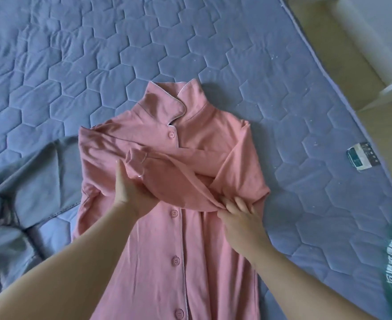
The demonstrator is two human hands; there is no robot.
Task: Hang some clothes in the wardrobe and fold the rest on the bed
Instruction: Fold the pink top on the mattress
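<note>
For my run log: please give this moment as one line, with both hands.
step: fold sleeves | pink shirt: front up on bed | left hand: under cuff | right hand: presses other sleeve
</note>
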